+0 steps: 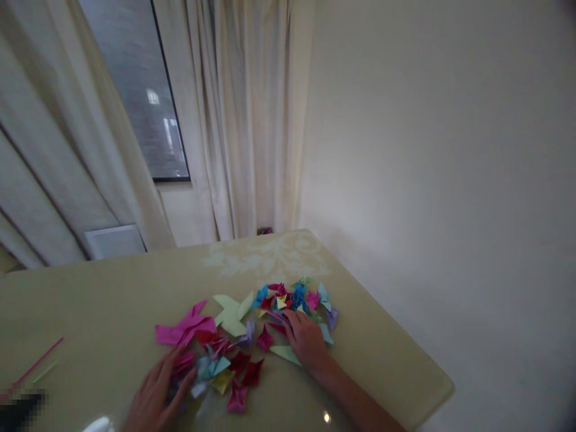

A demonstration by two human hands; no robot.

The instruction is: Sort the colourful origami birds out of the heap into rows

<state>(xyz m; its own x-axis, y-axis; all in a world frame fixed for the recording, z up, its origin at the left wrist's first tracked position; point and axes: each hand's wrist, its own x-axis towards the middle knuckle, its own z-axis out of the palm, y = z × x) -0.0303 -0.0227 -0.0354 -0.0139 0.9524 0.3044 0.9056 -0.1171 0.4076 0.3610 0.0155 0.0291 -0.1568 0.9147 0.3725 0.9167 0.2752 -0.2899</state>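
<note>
Many small folded-paper pieces lie in a loose heap on the table, in red, pink, blue, yellow, green and lilac. My left hand [156, 384] rests at the heap's near left side, thumb and fingers apart around some pink and pale folded papers [183, 362]. Stretched over the right part, my right hand [305, 337] touches a lilac folded paper [278, 318] with its fingertips; its fingers look extended, and their undersides are hidden. Between the hands lie a crimson folded paper [265, 338] and dark red ones [252, 372]. A large magenta folded paper [188, 326] and a pale green pinwheel-like one [234, 314] lie farther back.
The beige table [382, 354] has a pale floral pattern near its far corner, beside a plain wall [427, 180]. A pink thin stick [39, 362] and a green strip [44, 372] lie at left, near a dark pixelated patch. Curtains [243, 120] hang behind.
</note>
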